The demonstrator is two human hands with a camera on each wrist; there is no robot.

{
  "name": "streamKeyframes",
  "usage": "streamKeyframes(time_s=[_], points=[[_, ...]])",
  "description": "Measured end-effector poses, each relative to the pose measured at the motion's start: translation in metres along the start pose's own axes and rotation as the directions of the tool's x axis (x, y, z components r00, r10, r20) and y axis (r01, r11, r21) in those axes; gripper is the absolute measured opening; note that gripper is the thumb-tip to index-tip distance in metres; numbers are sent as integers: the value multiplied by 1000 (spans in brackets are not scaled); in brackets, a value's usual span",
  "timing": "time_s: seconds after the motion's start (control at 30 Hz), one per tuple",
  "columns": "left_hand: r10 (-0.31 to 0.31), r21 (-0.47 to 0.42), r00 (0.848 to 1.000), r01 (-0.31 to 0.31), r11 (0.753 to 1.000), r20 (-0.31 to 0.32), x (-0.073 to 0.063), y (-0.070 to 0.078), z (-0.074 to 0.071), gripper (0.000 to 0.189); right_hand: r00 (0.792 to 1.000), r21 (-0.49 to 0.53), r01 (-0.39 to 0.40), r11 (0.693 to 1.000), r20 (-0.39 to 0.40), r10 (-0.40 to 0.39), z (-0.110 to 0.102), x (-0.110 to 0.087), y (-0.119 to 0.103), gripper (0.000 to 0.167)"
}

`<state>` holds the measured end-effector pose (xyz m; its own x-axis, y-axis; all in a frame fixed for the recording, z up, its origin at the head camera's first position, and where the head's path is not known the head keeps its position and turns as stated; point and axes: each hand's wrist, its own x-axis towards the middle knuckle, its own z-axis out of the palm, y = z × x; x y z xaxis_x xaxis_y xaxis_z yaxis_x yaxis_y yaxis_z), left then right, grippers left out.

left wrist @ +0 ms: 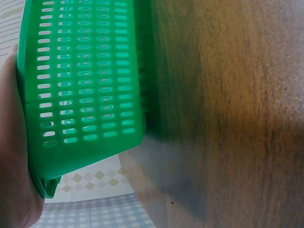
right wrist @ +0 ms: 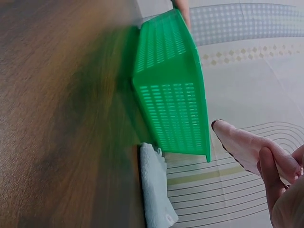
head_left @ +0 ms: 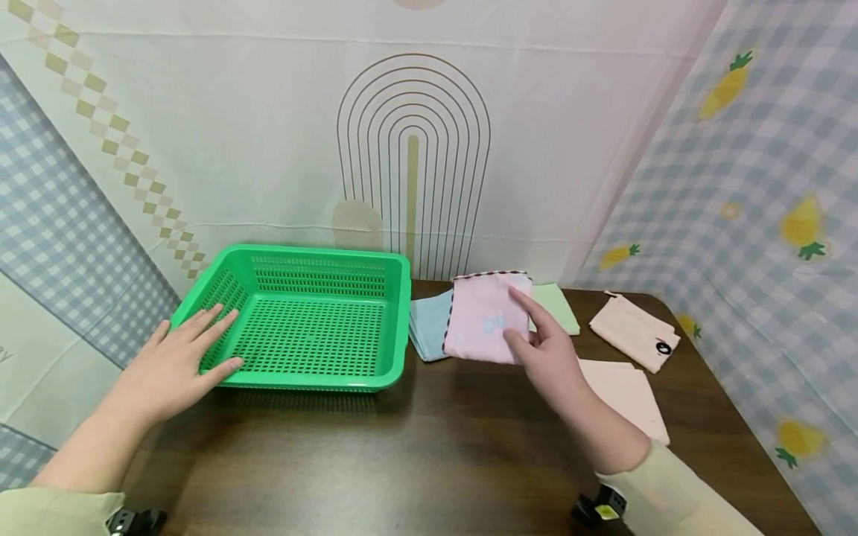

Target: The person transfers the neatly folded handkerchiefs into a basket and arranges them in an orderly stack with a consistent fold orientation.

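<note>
A folded pink towel (head_left: 484, 316) with a dark striped edge is pinched at its right side between the thumb and fingers of my right hand (head_left: 546, 350). The right wrist view shows this pink towel (right wrist: 251, 145) raised off the table, beyond the near end of the basket. My left hand (head_left: 174, 365), fingers spread, rests on the left rim of a green plastic basket (head_left: 395, 327) whose slotted floor is bare. Partly behind the pink towel lie a folded blue towel (head_left: 429, 324) and a folded green towel (head_left: 555, 309).
On the right of the dark wooden table (head_left: 402, 461) lie a cream towel (head_left: 633, 331) with a round black mark and another pale folded towel (head_left: 626, 398), partly behind my right forearm. A patterned cloth wall (head_left: 268, 149) rises behind the basket.
</note>
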<state>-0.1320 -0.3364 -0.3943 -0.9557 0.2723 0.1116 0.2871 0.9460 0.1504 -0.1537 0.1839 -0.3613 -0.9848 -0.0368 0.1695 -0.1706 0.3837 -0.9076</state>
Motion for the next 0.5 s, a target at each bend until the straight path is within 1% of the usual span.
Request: streamKeyframes(time_s=[0.17, 0.5], points=[[-8, -2, 1000, 8, 1000, 7, 0, -1, 0, 82, 1000, 24, 10, 1000, -5, -10, 5, 1, -4, 60], [-5, -6, 1000, 5, 1000, 1, 1, 1, -1, 82, 999, 80, 38, 996, 0, -38, 16, 4, -11, 60]])
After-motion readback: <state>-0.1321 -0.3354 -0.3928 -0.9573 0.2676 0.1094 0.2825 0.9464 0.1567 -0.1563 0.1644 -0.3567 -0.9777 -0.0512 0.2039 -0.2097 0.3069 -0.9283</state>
